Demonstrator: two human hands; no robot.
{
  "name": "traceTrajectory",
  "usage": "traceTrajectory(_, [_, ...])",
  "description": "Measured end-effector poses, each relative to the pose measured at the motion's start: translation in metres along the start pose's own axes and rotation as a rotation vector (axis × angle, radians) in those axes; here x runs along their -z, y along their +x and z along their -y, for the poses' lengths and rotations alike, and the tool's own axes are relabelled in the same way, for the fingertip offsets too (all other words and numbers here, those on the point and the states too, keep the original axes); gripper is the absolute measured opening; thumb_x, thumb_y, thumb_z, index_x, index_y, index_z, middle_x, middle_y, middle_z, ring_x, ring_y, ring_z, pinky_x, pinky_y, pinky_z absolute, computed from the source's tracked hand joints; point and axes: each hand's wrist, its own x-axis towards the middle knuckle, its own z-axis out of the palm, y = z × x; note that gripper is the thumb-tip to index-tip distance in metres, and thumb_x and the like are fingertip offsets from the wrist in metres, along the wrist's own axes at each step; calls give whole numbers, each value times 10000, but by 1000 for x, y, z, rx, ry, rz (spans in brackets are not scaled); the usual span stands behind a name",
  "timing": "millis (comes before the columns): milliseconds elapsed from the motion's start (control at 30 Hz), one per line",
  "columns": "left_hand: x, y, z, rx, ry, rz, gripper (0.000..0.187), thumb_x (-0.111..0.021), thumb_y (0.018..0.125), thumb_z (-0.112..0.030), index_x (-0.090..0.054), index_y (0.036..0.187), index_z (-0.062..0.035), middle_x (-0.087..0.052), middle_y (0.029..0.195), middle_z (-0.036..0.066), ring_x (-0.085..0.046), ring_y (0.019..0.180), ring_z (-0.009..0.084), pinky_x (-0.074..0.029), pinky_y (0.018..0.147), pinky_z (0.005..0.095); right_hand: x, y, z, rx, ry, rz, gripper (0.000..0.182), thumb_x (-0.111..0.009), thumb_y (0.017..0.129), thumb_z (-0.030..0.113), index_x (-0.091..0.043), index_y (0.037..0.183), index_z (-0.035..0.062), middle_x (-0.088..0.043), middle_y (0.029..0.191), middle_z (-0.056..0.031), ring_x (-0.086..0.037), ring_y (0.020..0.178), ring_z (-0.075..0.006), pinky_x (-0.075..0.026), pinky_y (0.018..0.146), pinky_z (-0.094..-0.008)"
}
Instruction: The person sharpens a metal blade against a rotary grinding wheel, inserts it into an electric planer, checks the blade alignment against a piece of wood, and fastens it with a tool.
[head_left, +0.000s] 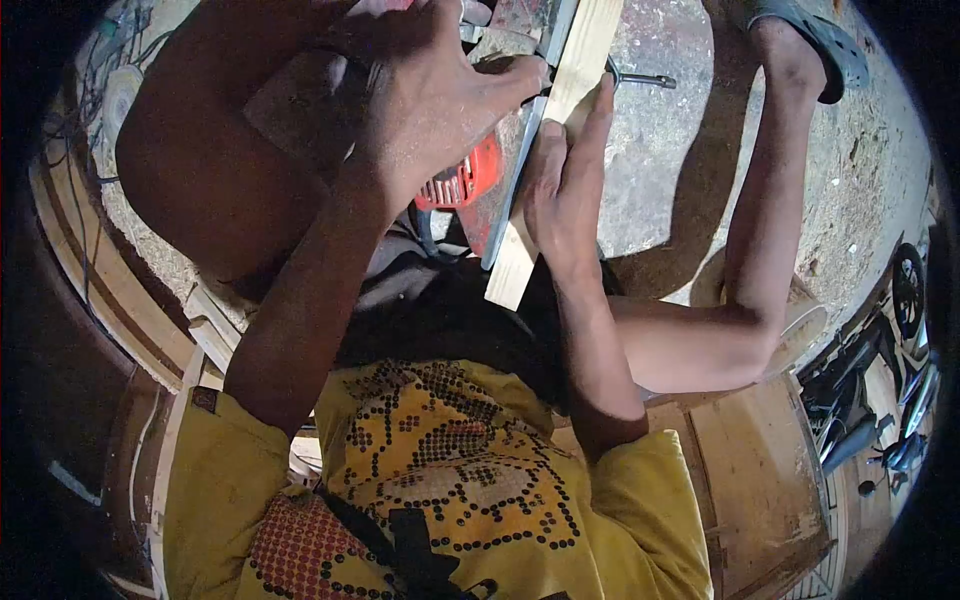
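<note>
A pale wooden strip (583, 60) runs slantwise from the top edge down toward my lap. Along its left side lies a grey metal bar (512, 195). My right hand (568, 205) grips the strip, thumb on its upper face and fingers along its right edge. My left hand (430, 115) is to the left, its thumb stretched out to touch the metal bar beside the strip. The other left fingers stand apart from the thumb and run toward the top edge, partly out of sight. Below that hand sits a red power tool housing (463, 178) with vent slots.
A metal rod (648, 80) sticks out right of the strip. My bent leg (765, 220) and a clog (840, 60) are at right. Wooden boards (760, 460) lie at lower right, near dark clutter (880, 400). Cables (75, 150) hang at far left.
</note>
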Motion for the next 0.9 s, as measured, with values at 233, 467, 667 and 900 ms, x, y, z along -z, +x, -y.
traceTrajectory(233, [5, -1, -13, 107, 244, 60, 1034, -736, 866, -569, -315, 1540, 93, -470, 1472, 362, -486, 1366, 471, -419, 1128, 466, 2, -3, 21, 80, 31, -18, 644, -371, 1093, 80, -55, 1645, -18, -382, 1574, -328, -412, 1457, -353, -313, 1190, -409])
traceTrajectory(467, [-6, 2, 7, 30, 221, -26, 1055, -728, 867, -582, -306, 1529, 122, -460, 1471, 373, -483, 1371, 468, -410, 1135, 470, 4, -6, 32, 82, -2, -14, 652, -392, 1082, 84, -72, 1634, -48, -294, 1625, -333, -327, 1514, -377, -249, 1230, -421])
traceTrajectory(667, [-6, 1, 7, 17, 288, -36, 1076, -714, 872, -604, -287, 1538, 125, -442, 1484, 381, -462, 1388, 475, -390, 1153, 468, 4, -7, 34, 120, -86, -38, 667, -430, 1035, 29, -97, 1586, -144, -272, 1594, -389, -367, 1442, -501, -297, 1206, -479])
traceTrajectory(900, [-7, 2, 8, 42, 262, -11, 1105, -715, 872, -613, -251, 1558, 119, -434, 1491, 385, -468, 1387, 468, -395, 1147, 459, 4, -7, 36, 103, -51, -17, 683, -434, 1036, 30, -77, 1594, -134, -258, 1600, -388, -359, 1443, -511, -303, 1201, -483])
